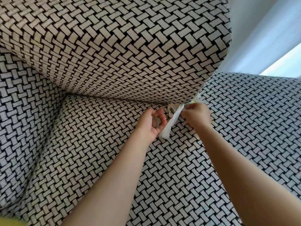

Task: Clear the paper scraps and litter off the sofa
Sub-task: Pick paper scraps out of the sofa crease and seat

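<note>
r hand (195, 114) pinches scrap (167, 126), axis diag, tail lower-left, l hand (150, 128) cups coins (157, 122)

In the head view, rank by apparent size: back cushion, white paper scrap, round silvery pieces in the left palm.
1. back cushion, by far largest
2. white paper scrap, pinched by the right hand
3. round silvery pieces, cupped in the left hand, smallest

Looks like someone's living room at home: a big sofa (114, 54) in basket-weave fabric fills the view, with a pale curtain (254, 30) far right.
</note>
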Available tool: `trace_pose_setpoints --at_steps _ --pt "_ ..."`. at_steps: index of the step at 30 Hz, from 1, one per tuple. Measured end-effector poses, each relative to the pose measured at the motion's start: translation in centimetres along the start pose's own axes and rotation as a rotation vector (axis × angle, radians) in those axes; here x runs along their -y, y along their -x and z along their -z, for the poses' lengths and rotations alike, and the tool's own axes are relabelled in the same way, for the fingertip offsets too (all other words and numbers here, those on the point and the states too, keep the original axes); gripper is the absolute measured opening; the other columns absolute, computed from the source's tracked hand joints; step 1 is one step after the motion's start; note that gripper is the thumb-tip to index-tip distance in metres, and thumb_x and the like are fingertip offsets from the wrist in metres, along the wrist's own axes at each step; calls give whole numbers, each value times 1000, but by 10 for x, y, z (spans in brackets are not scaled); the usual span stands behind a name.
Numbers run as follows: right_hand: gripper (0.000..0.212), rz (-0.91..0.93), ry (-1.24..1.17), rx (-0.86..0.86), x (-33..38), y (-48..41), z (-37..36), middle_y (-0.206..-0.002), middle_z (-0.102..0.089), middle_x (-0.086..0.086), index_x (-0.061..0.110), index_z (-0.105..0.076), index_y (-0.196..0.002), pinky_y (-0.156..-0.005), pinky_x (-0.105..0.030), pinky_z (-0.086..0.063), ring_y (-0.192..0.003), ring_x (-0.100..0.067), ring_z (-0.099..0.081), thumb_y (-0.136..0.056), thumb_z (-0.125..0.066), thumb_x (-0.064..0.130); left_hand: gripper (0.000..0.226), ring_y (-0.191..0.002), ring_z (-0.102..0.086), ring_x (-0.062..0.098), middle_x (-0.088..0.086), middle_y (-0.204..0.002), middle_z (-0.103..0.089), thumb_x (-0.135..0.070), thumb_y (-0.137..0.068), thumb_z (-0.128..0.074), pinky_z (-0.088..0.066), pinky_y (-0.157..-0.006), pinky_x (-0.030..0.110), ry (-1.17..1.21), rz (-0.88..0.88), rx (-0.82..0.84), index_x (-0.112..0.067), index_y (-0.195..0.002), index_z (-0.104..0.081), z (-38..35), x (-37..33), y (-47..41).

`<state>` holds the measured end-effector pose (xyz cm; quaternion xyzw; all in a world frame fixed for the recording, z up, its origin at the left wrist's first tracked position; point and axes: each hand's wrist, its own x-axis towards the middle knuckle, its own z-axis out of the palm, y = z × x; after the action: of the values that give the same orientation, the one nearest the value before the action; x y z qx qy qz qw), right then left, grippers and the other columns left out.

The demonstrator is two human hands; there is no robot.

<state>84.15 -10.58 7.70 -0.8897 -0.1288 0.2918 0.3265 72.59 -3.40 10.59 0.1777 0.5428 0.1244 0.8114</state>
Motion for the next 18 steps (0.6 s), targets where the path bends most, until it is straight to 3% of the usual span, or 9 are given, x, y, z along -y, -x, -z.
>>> trace_pose_setpoints --at_steps 4,6,9,13,15,18 --pt "7 39 19 35 6 6 -6 -57 -54 1 10 -67 -75 -47 -23 -30 -49 -12 -40 -78 -61 14 25 -64 -51 14 6 -74 -55 -13 -97 -37 -48 -58 24 15 -17 -28 -5 -82 -55 8 -2 5" --pt "8 61 106 -3 9 10 -15 -67 -53 5 12 -64 -82 -50 -23 -35 -61 -15 -51 -78 -66 19 23 -64 -50 15 8 -76 -54 -13 -97 -39 -48 -59 25 26 -29 -40 -4 -81 -53 13 -4 7" --pt "17 116 233 -49 13 10 -27 -92 -62 -6 8 -65 -86 -57 -27 -41 -81 -25 -60 -76 -67 21 23 -62 -48 12 7 -73 -50 -14 -97 -39 -52 -55 23 38 -36 -23 -5 -82 -53 19 -6 8" --pt "23 177 271 -41 20 11 -29 -97 -69 -10 3 -66 -99 -77 -36 -54 -89 -25 -64 -80 -68 15 26 -63 -50 14 6 -72 -51 -13 -97 -38 -54 -50 22 49 -18 -20 -4 -79 -56 26 -8 8" --pt "27 195 211 -54 18 14 -25 -97 -69 -6 5 -65 -103 -80 -35 -53 -90 -22 -64 -79 -70 13 27 -64 -50 14 6 -72 -52 -12 -96 -38 -54 -47 20 59 -5 -11 -4 -79 -58 27 -10 8" --pt "27 244 145 -72 13 17 -24 -96 -70 -4 7 -64 -105 -80 -39 -53 -88 -21 -64 -79 -69 12 29 -64 -49 13 6 -72 -52 -11 -95 -37 -51 -57 23 57 -12 2 -4 -77 -58 26 -12 9"
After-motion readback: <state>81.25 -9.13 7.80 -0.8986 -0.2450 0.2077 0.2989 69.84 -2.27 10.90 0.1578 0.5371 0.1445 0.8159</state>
